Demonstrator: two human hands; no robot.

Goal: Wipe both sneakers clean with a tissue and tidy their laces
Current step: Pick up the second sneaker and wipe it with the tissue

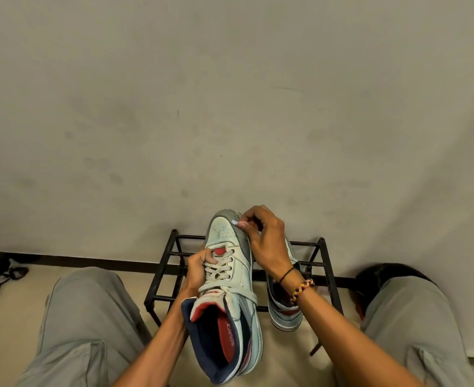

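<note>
A pale, scuffed plaster wall (230,107) fills most of the view, meeting a cream floor (12,317) along a dark skirting strip (76,259). The person's two legs in grey trousers (85,331) spread to either side at the bottom edge. Against the wall between the knees stands a low black metal-bar shoe rack (325,263).

Held in the air above the rack, toe pointing away toward the wall, is a white high-top leather sneaker with grey toe trim, navy collar and red insole (227,289). Its off-white flat laces (219,270) run loosely across the tongue. A second sneaker of the same white, grey and red make (284,314) sits on the rack just to the right, partly hidden behind the right forearm, heel toward the camera.

The left hand (198,268) grips the held sneaker from its left side, fingers curled into the lacing near the lowest eyelets. The right hand (261,236) reaches over the toe, its fingers narrow and pinching a small white scrap of tissue (234,223) against the toe cap's right edge. A thin black band and a braided yellow, red and dark wristband (302,290) circle the right wrist.

At the far left on the floor lies a dark, reddish jumble of footwear (4,272), too blurred to identify further.
</note>
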